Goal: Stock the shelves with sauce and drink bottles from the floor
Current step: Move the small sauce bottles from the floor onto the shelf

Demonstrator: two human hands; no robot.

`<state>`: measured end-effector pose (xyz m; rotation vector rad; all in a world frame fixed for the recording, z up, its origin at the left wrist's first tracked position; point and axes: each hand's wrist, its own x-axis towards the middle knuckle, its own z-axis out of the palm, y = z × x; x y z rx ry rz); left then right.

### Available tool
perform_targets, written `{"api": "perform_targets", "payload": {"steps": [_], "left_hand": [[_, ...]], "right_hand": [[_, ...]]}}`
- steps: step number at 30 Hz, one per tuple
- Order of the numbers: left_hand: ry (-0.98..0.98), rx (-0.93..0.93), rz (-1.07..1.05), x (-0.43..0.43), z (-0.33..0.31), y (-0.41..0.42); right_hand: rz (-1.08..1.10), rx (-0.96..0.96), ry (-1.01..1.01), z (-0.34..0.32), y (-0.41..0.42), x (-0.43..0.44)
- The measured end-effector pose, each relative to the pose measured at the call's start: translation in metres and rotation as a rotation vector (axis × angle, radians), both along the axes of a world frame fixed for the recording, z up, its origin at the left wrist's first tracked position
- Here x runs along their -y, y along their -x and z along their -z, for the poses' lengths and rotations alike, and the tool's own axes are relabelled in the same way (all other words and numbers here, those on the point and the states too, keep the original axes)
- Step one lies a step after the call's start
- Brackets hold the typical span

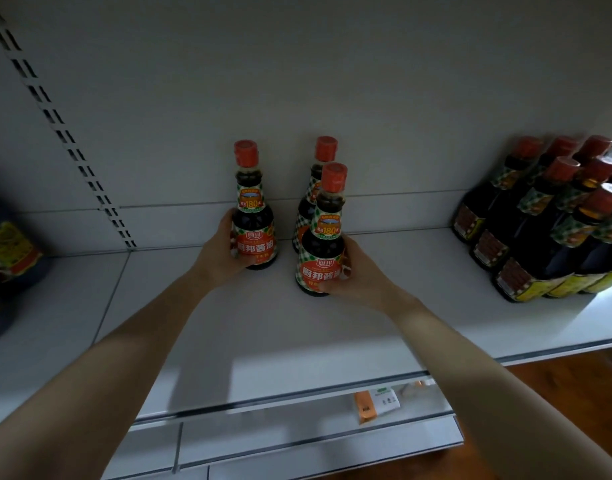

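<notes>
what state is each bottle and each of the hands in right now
left hand, grips the left sauce bottle low on its body
right hand, grips the front sauce bottle low on its body
left sauce bottle, upright, capped, held
front sauce bottle, upright, capped, held
back sauce bottle, upright, capped, no hand on it
bottle group at right, capped, standing in rows

White shelf (pixel 263 341) before me | left sauce bottle (pixel 254 233) upright mid-shelf | front sauce bottle (pixel 323 251) just before rear sauce bottle (pixel 305 209) | larger dark bottles (pixel 540 237) clustered right | dark packet (pixel 6 258) left

Shop aisle, white slotted shelf (pixel 263 327), rows of sauce bottles (pixel 540 230), price tag (pixel 377 403)
</notes>
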<state>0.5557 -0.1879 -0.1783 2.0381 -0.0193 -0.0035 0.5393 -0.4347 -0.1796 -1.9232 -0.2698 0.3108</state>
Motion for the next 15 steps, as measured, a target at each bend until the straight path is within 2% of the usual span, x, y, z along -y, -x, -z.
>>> {"api": "perform_targets", "payload": {"steps": [8,15], "left_hand": [[-0.011,-0.015,-0.026,0.003,-0.002,0.002],[0.062,-0.022,-0.051,0.009,-0.003,0.003]], "right_hand": [[-0.072,-0.066,0.027,-0.001,-0.008,0.01],[0.009,-0.015,0.021,0.011,-0.002,0.009]]}}
